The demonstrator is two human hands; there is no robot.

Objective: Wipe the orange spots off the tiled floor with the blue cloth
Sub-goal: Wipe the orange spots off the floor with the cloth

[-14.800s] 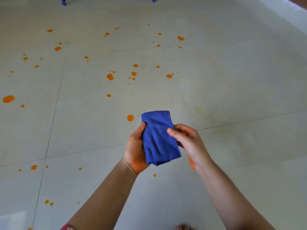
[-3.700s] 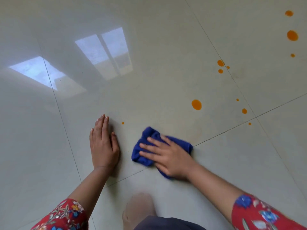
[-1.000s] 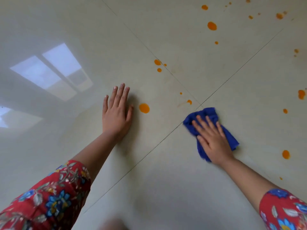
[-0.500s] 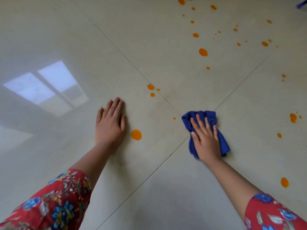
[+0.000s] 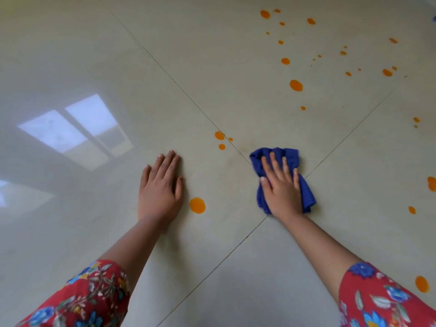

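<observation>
The crumpled blue cloth [image 5: 286,155] lies on the pale tiled floor [image 5: 236,67] where four tiles meet. My right hand [image 5: 282,188] presses flat on it with straight, spread fingers. My left hand [image 5: 161,187] rests flat on the floor to the left, palm down. A large orange spot [image 5: 197,205] sits between the two hands, just right of my left hand. Three small orange spots [image 5: 220,135] lie beyond, left of the cloth. Several more orange spots [image 5: 296,85] scatter across the far right tiles.
More orange spots lie at the right edge [image 5: 431,184] and lower right [image 5: 421,283]. A window's reflection [image 5: 75,131] shines on the glossy floor at the left. Thin grout lines [image 5: 177,83] cross under the cloth.
My right hand has pushed the cloth a little forward along the grout line, and the small spot left of it is gone. My left hand stays planted on the floor.
</observation>
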